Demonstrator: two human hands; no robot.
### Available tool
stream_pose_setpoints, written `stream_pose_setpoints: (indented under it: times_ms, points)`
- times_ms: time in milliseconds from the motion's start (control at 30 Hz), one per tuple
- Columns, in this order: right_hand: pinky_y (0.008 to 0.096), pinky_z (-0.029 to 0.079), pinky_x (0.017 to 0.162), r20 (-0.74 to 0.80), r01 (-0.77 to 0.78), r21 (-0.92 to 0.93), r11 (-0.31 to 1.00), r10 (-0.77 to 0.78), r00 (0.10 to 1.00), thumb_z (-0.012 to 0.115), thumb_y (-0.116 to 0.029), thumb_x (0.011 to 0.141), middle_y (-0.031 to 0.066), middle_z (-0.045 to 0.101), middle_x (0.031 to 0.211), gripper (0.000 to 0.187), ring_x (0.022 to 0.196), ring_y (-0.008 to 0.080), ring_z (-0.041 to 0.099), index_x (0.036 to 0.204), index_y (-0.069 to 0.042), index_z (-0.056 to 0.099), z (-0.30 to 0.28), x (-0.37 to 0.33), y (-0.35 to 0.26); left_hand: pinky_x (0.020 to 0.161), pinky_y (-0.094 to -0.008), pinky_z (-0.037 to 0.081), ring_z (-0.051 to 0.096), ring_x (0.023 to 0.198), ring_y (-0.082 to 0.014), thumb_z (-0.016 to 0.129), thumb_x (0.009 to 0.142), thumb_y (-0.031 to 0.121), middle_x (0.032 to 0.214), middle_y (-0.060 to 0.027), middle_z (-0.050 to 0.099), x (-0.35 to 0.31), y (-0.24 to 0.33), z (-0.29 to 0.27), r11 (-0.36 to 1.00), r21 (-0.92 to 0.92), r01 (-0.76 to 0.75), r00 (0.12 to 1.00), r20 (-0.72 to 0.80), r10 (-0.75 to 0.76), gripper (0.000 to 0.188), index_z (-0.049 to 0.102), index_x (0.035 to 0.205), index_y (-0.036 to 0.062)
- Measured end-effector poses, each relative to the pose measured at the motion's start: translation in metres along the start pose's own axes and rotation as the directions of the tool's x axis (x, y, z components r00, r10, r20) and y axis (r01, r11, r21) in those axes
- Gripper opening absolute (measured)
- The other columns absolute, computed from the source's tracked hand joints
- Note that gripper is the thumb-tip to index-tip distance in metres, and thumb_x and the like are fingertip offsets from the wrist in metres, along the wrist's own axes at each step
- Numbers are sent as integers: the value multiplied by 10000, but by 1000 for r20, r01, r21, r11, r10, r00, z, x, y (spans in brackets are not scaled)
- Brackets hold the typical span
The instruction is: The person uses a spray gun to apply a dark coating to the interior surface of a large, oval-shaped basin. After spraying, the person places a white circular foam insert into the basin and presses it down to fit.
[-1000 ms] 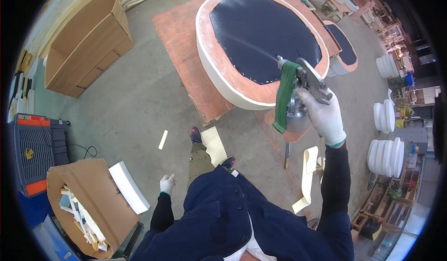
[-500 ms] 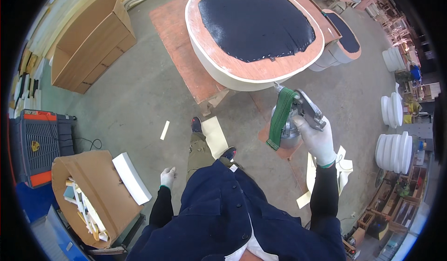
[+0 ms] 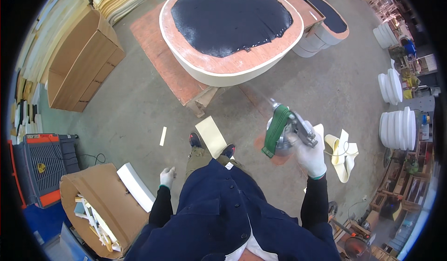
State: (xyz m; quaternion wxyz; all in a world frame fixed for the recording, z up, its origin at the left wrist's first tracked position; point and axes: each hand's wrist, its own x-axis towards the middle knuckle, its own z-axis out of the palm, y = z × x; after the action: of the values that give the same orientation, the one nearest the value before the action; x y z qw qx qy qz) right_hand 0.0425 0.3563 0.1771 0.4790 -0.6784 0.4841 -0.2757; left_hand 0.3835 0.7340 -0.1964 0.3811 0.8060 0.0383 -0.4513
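In my right hand (image 3: 311, 154), white-gloved, is a spray gun (image 3: 279, 128) with a metal cup and a green strap around it. My fingers are wrapped about its handle. Its nozzle points up and left, and a faint mist streaks toward the side of a large rounded frame (image 3: 200, 76). That frame has pale foam around its edge, bare plywood on top and black fabric (image 3: 233, 18) across the middle. It rests on a reddish wooden stand (image 3: 153, 42). My left hand (image 3: 167, 177), also gloved, hangs by my side with its fingers curled and nothing visible in it.
A pale foam sheet (image 3: 212, 137) lies by my feet, with foam offcuts (image 3: 343, 156) to the right. Cardboard boxes (image 3: 88, 60) and a grey-orange machine (image 3: 46, 165) stand at left. Another black-topped frame (image 3: 333, 21) sits beyond; white curved pieces (image 3: 396, 128) stack at far right.
My view has shifted, so the large frame now appears further left. The spray gun in my right hand sits a little lower and left, and mist shows at its nozzle.
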Motion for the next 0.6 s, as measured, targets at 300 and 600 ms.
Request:
stream_pose_setpoints:
  times_ms: [300, 600]
  points:
    - [265, 497, 691, -6, 72, 85, 994, -72, 997, 667, -87, 870, 66, 664, 830, 238, 752, 100, 615, 1075, 16, 605, 9, 5, 13, 666, -314, 517, 660, 793, -184, 640, 909, 258, 924, -100, 681, -4, 28, 16, 999, 45, -14, 1000, 25, 12, 355, 626, 1132, -17]
    - [262, 505, 699, -14, 130, 130, 983, -130, 991, 670, -80, 869, 74, 676, 842, 221, 757, 98, 628, 1068, -1, 615, 28, 41, 2, 658, -321, 519, 657, 779, -188, 646, 901, 253, 928, -100, 680, -9, 21, 15, 1000, 29, 8, 1000, -6, -8, 375, 620, 1149, -27]
